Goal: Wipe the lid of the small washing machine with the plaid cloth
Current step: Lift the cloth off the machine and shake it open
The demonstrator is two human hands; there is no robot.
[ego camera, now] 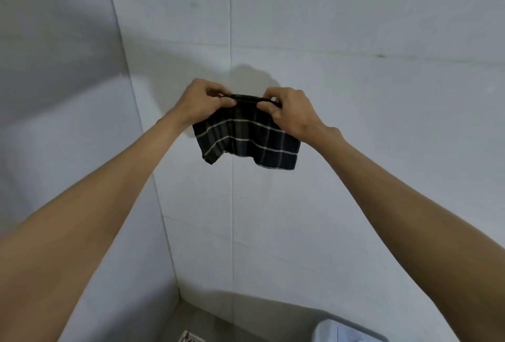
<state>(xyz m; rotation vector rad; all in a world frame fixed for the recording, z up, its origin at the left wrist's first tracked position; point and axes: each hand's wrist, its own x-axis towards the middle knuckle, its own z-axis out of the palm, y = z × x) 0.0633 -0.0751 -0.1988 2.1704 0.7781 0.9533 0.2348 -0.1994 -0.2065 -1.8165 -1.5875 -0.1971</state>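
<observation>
Both forearms reached up; left hand [203,101] and right hand [287,112] pinched the plaid cloth [246,139] by its top edge, high above the washing machine [344,332] lower right, nearer the right hand.

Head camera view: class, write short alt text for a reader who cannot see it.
Both hands, left hand and right hand, hold a dark plaid cloth by its top edge, raised before a tiled wall corner. A pale object, cut off, shows at the bottom edge.
</observation>
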